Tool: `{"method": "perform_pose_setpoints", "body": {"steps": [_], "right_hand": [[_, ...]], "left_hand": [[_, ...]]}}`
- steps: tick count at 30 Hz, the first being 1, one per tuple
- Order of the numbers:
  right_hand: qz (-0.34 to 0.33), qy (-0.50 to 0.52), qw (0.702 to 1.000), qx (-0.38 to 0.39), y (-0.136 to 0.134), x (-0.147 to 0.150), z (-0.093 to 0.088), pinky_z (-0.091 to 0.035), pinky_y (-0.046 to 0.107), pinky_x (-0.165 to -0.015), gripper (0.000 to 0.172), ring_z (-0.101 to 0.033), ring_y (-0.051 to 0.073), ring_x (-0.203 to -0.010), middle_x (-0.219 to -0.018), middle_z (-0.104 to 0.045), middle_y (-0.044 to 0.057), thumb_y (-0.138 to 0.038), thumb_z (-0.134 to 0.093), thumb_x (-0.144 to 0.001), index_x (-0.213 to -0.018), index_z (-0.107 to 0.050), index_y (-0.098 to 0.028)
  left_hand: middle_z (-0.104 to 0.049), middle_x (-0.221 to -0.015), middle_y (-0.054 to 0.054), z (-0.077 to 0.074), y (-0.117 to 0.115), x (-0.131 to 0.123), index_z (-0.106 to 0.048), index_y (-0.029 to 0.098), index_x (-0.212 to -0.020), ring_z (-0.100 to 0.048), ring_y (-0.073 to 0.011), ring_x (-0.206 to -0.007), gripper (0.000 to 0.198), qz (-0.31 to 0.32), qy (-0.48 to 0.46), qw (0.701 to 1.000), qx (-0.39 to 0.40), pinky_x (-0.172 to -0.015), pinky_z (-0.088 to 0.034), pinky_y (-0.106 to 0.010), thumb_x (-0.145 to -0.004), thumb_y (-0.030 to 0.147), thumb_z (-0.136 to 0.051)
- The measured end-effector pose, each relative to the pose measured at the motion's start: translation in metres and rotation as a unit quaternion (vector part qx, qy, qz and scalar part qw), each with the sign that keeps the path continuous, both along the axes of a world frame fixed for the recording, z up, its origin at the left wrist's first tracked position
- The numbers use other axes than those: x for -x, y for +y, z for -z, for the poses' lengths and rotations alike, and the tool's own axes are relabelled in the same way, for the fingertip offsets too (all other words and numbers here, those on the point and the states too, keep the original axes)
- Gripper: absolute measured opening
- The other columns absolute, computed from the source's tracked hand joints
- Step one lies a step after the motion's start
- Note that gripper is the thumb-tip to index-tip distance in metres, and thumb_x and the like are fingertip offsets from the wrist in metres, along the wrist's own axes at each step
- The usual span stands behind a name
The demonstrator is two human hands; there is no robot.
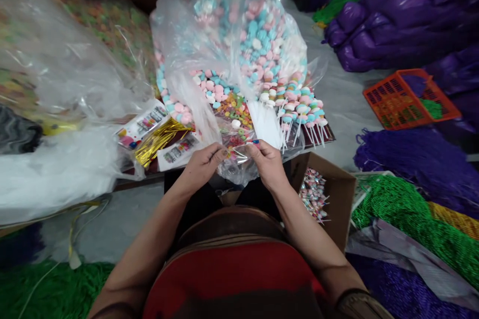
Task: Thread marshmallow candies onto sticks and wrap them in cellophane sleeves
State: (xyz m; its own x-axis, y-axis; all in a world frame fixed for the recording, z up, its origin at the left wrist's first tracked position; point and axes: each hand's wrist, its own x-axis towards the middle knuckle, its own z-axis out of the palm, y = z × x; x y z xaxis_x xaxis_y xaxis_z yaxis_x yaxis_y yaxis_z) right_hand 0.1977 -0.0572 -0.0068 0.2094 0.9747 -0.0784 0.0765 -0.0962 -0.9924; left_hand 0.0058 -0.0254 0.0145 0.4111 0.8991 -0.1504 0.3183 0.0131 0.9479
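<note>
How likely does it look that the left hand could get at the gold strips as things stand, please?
Probably yes: the gold strips lie close by the left hand, with only a flat printed packet partly between, though that hand seems busy pinching a clear wrapper.

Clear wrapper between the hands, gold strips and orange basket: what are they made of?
The clear wrapper looks like thin, glossy plastic film: it's see-through with glints. The gold strips seem shiny foil or coated plastic, glinting yellow. The orange basket is probably hard plastic, with slotted, evenly coloured walls.
</note>
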Motion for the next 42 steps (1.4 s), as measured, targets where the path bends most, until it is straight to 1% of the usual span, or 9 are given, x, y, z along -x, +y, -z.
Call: {"method": "perform_pose_setpoints", "body": {"steps": [3,8,13,20,23,26,29,32,42], "right_hand": [[0.011,-0.001,1.000,0.007,0.002,0.006,-0.004,-0.037,0.024,-0.053,0.059,-0.043,0.010,-0.050,-0.050,-0.050,-0.005,-0.076,-0.065,-0.080,-0.059,-0.053,-0.021],[-0.013,-0.062,0.998,0.010,0.018,-0.009,-0.018,-0.040,0.027,-0.050,0.068,-0.047,0.012,-0.046,-0.046,-0.051,-0.002,-0.080,-0.051,-0.086,-0.052,-0.052,-0.022],[0.167,-0.276,0.944,-0.063,0.064,-0.071,-0.019,-0.051,0.031,-0.070,0.046,-0.063,0.018,-0.070,-0.076,-0.071,0.003,-0.064,-0.059,-0.090,-0.104,-0.071,-0.022],[0.133,-0.458,0.877,0.050,0.104,-0.095,-0.005,-0.053,0.046,-0.088,0.059,-0.072,0.034,-0.094,-0.092,-0.077,0.019,-0.033,-0.067,-0.084,-0.137,-0.059,-0.008],[0.160,-0.415,0.895,0.047,0.103,-0.094,-0.004,-0.054,0.044,-0.085,0.047,-0.073,0.031,-0.088,-0.085,-0.077,0.015,-0.026,-0.062,-0.083,-0.126,-0.066,-0.007],[0.176,-0.222,0.958,0.043,0.096,-0.099,-0.007,-0.055,0.034,-0.064,0.030,-0.066,0.020,-0.061,-0.067,-0.070,0.005,-0.037,-0.065,-0.082,-0.100,-0.070,-0.012],[0.154,-0.007,0.987,0.035,0.082,-0.102,-0.012,-0.049,0.025,-0.051,0.033,-0.057,0.011,-0.049,-0.063,-0.065,-0.001,-0.048,-0.076,-0.073,-0.080,-0.063,-0.018],[0.132,0.090,0.987,-0.001,0.060,-0.098,-0.018,-0.048,0.021,-0.051,0.041,-0.058,0.008,-0.051,-0.065,-0.065,-0.004,-0.049,-0.086,-0.064,-0.078,-0.062,-0.019],[0.085,-0.087,0.989,-0.084,0.001,-0.088,-0.022,-0.058,0.034,-0.072,0.025,-0.069,0.016,-0.069,-0.076,-0.075,0.000,-0.044,-0.088,-0.070,-0.080,-0.078,-0.024]], "left_hand": [[-0.056,-0.064,0.006,-0.005,0.001,-0.004,-0.062,0.020,-0.089,-0.047,-0.0109,-0.060,0.031,0.006,0.007,1.000,-0.029,-0.060,-0.038,-0.023,-0.088,0.052,-0.061],[-0.043,-0.051,0.006,-0.001,0.001,0.000,-0.046,0.021,-0.064,-0.040,-0.0100,-0.051,0.047,-0.056,0.011,0.997,-0.059,-0.052,-0.031,-0.024,-0.094,0.056,-0.051],[-0.039,-0.053,0.006,0.016,0.004,0.008,-0.046,0.022,-0.066,-0.037,-0.0090,-0.047,0.053,-0.128,-0.061,0.990,0.008,-0.047,-0.032,-0.023,-0.090,0.068,-0.055],[-0.045,-0.063,0.006,0.027,0.005,0.012,-0.058,0.022,-0.082,-0.043,-0.0097,-0.055,0.040,-0.159,-0.078,0.984,-0.012,-0.054,-0.040,-0.021,-0.093,0.060,-0.057],[-0.049,-0.063,0.005,0.030,0.007,0.018,-0.064,0.021,-0.085,-0.045,-0.0099,-0.055,0.039,-0.164,-0.081,0.983,-0.022,-0.052,-0.040,-0.022,-0.092,0.059,-0.059],[-0.064,-0.078,0.001,0.038,0.014,0.024,-0.070,0.021,-0.090,-0.056,-0.0129,-0.069,0.040,-0.181,-0.100,0.977,-0.042,-0.062,-0.047,-0.024,-0.087,0.060,-0.066],[-0.068,-0.083,-0.001,0.047,0.022,0.026,-0.073,0.021,-0.087,-0.059,-0.0148,-0.078,0.043,-0.198,-0.136,0.969,-0.051,-0.073,-0.049,-0.027,-0.082,0.064,-0.071],[-0.065,-0.078,0.000,0.052,0.026,0.028,-0.072,0.021,-0.083,-0.057,-0.0146,-0.075,0.051,-0.213,-0.172,0.961,-0.047,-0.075,-0.049,-0.028,-0.075,0.072,-0.072],[-0.075,-0.090,-0.005,0.044,0.027,0.038,-0.075,0.025,-0.080,-0.069,-0.0201,-0.096,0.031,-0.105,-0.254,0.950,-0.146,-0.096,-0.054,-0.040,-0.086,0.055,-0.073]]}}
